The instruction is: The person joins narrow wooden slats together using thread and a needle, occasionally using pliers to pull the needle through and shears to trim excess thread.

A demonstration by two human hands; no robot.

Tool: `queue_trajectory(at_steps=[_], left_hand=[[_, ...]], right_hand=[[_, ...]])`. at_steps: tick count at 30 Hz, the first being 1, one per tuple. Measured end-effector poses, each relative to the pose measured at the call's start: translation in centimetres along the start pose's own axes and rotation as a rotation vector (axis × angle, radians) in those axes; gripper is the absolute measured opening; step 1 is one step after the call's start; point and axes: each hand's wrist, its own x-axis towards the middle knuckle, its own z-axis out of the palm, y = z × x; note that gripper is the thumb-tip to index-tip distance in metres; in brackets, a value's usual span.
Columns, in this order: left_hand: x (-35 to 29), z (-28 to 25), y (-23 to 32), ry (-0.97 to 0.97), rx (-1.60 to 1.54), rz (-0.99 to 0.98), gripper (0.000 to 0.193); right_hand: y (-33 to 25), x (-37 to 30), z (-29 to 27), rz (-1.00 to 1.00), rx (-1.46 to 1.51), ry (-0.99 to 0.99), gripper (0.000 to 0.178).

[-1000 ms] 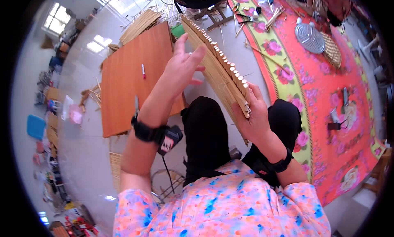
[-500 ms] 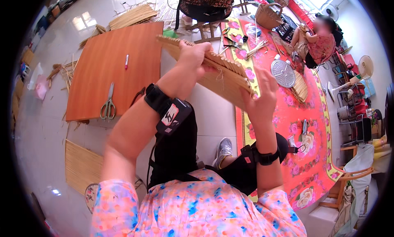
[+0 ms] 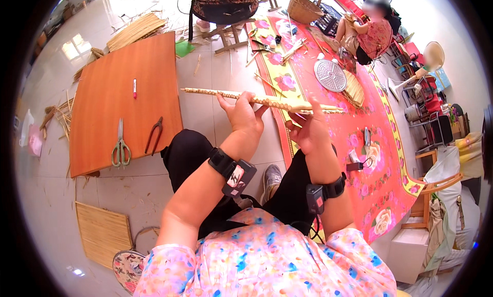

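A panel of pale straw-like stalks laid side by side [image 3: 275,101] is held above my knees, seen almost edge-on, with cut stalk ends along its near edge. My left hand [image 3: 244,114] grips it left of the middle, thumb and fingers at the edge. Near its right end my right hand [image 3: 311,132] grips it from below, some fingers hidden. Left of my hands is a low orange-brown table [image 3: 102,112]. On it lie green-handled scissors [image 3: 121,149], dark red-handled pliers [image 3: 154,135] and a white and pink marker pen [image 3: 135,89].
A red floral mat [image 3: 382,199] covers the floor at right, bearing a grey perforated disc [image 3: 329,75] and another stalk panel [image 3: 353,90]. A seated person [image 3: 372,35] works beyond. More stalk panels [image 3: 104,230] lie on the floor at left. A wicker basket [image 3: 304,9] stands far off.
The panel has tipped from showing its broad face to nearly edge-on. My hands have come lower and nearer. The whole view has shifted, and the pliers are now uncovered on the table.
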Motion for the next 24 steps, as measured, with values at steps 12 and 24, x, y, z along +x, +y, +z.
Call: queue_trajectory(at_steps=[12,24], left_hand=[[-0.1,-6.6,4.5,-0.169,0.911,0.033,0.061],[-5.8,-9.2,0.5,-1.083,1.59,0.183,0.072]], right_hand=[[-2.2,4.6,-3.9,-0.098,-0.158,0.009,0.018],[-2.8,-0.5,-2.6,-0.329,-0.792,0.022,0.017]])
